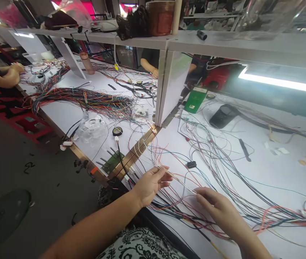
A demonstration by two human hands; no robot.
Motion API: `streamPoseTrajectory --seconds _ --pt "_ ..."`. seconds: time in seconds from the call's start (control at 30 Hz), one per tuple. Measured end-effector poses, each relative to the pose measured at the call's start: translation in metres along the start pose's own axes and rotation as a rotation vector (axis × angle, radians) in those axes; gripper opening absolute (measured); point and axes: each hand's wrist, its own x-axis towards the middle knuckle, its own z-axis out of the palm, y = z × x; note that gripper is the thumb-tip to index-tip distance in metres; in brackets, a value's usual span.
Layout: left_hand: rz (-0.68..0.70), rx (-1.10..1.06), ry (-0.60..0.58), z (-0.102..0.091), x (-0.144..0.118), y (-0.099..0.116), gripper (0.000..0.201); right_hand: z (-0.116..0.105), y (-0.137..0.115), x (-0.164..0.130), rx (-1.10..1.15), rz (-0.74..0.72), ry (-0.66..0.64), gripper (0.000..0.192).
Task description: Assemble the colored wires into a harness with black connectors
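My left hand (153, 183) is closed around a few thin pale wires (181, 182), thumb on top, their loose ends fanning out beyond the fingers. To the right, my right hand (215, 203) pinches the same wires between thumb and fingertips, so they run taut between both hands. Beneath them lies a loose wiring harness (204, 225) of black, red, blue and white wires along the table's front edge. A small black connector (192, 164) with blue wires rests on the table just past my hands.
At left stand a green board with upright posts (112, 160), a black tape roll (117, 131) and a large wire bundle (88, 100). A white divider (169, 86) rises under the shelf (223, 45). A green box (195, 100) lies behind. Other people's arms (4, 77) show beyond.
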Motion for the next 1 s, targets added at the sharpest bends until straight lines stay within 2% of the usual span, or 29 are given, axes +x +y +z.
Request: streamPoseTrajectory --seconds 0.2,0.3,0.4,0.5,0.6,0.7,0.83,1.0 --pt "-0.134 0.118 -0.146 0.029 0.006 -0.011 0.036 0.004 0.003 0.007 0.048 0.029 0.076 0.027" --pt "-0.139 0.210 -0.186 0.039 0.014 -0.024 0.035 0.004 0.006 0.008 0.161 0.024 0.074 0.030" --pt "-0.093 0.230 -0.157 0.043 0.021 -0.033 0.032 -0.006 0.010 0.006 0.206 -0.002 0.036 0.039" --pt "-0.079 0.201 -0.123 0.044 0.025 -0.033 0.028 -0.022 0.016 -0.001 0.074 -0.024 0.015 0.041" --pt "-0.060 0.187 -0.103 0.047 0.025 -0.029 0.026 -0.033 0.024 -0.009 -0.059 -0.004 0.067 0.030" --pt "-0.028 0.194 -0.090 0.051 0.026 -0.026 0.025 -0.038 0.032 -0.016 -0.093 0.022 0.118 0.021" --pt "0.000 0.201 -0.103 0.054 0.029 -0.027 0.023 -0.043 0.043 -0.024 -0.091 0.024 0.186 0.022" --pt "0.015 0.194 -0.097 0.054 0.032 -0.027 0.024 -0.051 0.052 -0.032 -0.181 -0.067 0.214 0.033"
